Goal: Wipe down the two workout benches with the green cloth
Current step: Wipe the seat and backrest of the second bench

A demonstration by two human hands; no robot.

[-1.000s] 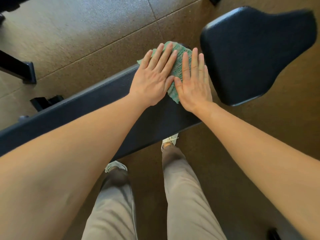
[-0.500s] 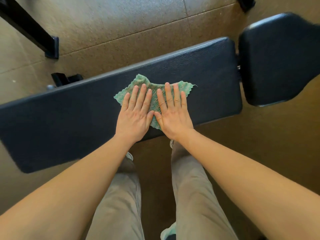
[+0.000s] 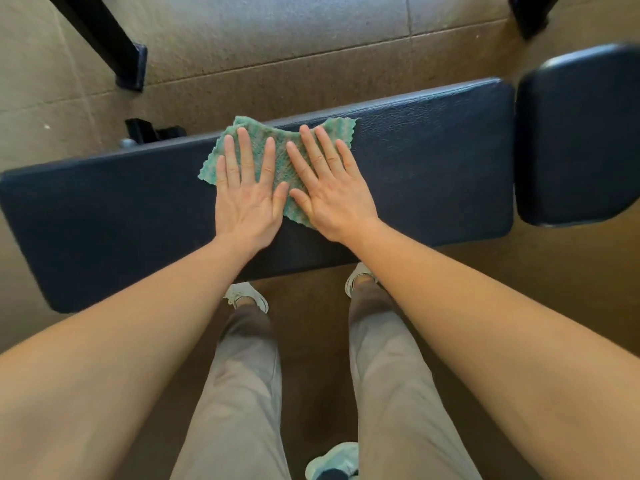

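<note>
A long dark blue padded bench (image 3: pixel 433 161) runs across the view from left to right. A green cloth (image 3: pixel 284 140) lies spread on its middle, reaching the far edge. My left hand (image 3: pixel 246 199) presses flat on the cloth's left part with straight fingers. My right hand (image 3: pixel 329 192) presses flat on the right part, thumbs nearly touching. Much of the cloth is hidden under both palms. A separate dark seat pad (image 3: pixel 581 140) sits right of the long pad across a narrow gap.
Brown rubber floor tiles (image 3: pixel 277 46) lie beyond the bench. A black metal frame leg (image 3: pixel 107 39) slants at top left, another black foot (image 3: pixel 530 12) at top right. Black bench hardware (image 3: pixel 152 131) pokes out behind the pad. My legs and shoes stand just below the bench.
Both hands slid the cloth leftwards from the pad's right end to its middle, then away from me towards the far edge. The view shifted too, showing more of the long pad.
</note>
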